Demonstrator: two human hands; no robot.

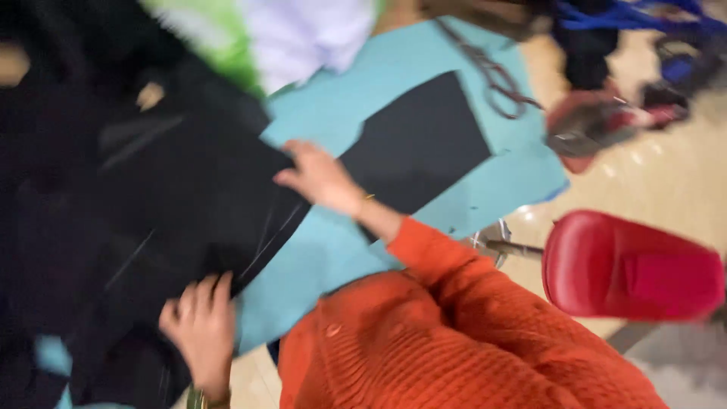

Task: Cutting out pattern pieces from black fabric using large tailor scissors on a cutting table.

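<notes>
The picture is blurred by motion. A large sheet of black fabric [174, 204] lies over a light blue surface [326, 257]. My left hand [203, 327] grips the fabric's near edge at the bottom left, fingers curled over it. My right hand [319, 179], reaching out of an orange knitted sleeve [432, 257], holds the fabric's right edge near the middle. A separate black rectangular piece [420, 144] lies flat on the blue surface just right of my right hand.
Scissors [496, 79] lie at the far edge of the blue surface. Green and white cloth [265, 34] is piled at the top. A red stool seat [632, 266] stands at the right on a beige floor, with red and blue objects [606, 121] beyond it.
</notes>
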